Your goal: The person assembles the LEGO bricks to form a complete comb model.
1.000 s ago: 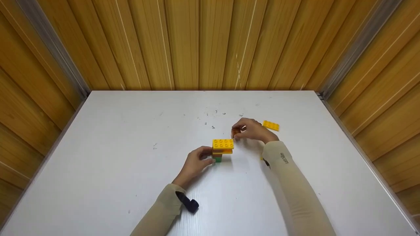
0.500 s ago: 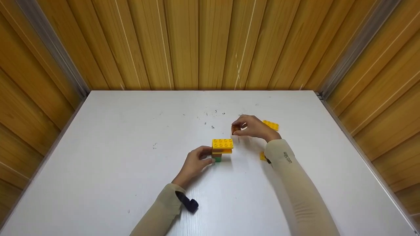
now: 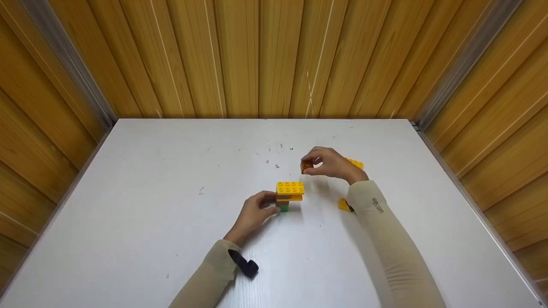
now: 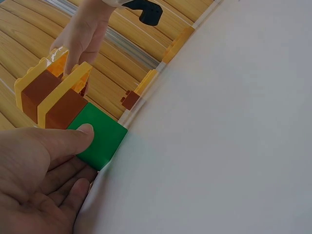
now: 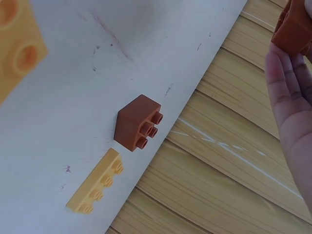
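My left hand (image 3: 252, 213) grips a small stack by its green brick (image 4: 102, 139) at the bottom, with the thumb on the green face. Above the green come a brown brick (image 4: 66, 108), a yellow plate, another brown brick and a top yellow plate (image 3: 290, 187), both plates jutting out to the right. My right hand (image 3: 332, 164) pinches a brown brick (image 3: 306, 166) between thumb and fingers, raised off the table behind and right of the stack. The right wrist view shows that brick (image 5: 294, 30) at its upper right edge.
A loose brown brick (image 5: 131, 124) stands on the white table beside a yellow plate (image 5: 95, 187); my right hand hides that brick in the head view. Another yellow plate (image 3: 343, 204) lies partly under my right sleeve. Wood-patterned panels (image 3: 274, 60) rise behind the table.
My right hand has lifted the brown brick and drawn it slightly away from the stack, uncovering more of the near yellow plate. The left hand and stack stay put.
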Motion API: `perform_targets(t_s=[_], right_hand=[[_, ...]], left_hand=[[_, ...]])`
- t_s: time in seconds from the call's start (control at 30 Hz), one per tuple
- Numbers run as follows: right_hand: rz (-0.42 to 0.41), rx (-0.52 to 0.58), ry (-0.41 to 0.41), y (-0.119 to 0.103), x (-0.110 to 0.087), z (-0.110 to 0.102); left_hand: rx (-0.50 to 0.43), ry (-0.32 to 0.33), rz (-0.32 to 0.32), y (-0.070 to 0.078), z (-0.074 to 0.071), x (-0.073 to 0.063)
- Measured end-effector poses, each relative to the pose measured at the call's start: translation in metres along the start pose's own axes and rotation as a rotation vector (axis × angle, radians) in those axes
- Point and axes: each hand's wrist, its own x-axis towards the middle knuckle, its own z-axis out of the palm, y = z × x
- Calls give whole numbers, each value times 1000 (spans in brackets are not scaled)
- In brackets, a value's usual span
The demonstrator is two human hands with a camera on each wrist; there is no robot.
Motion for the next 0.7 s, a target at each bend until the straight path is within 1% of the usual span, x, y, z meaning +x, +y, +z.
perform_targets(t_s=[0.2,0.43,0.7], right_hand=[[-49,-9,2,-5,0,-1],[-85,-56,11,-11,0,-2],[-138,-61,7,-22,-1,-2]], left_hand=[[-9,4,0,0,0,0],[-17,1,-10,0,0,0],[-21,-5,-1,0,0,0]])
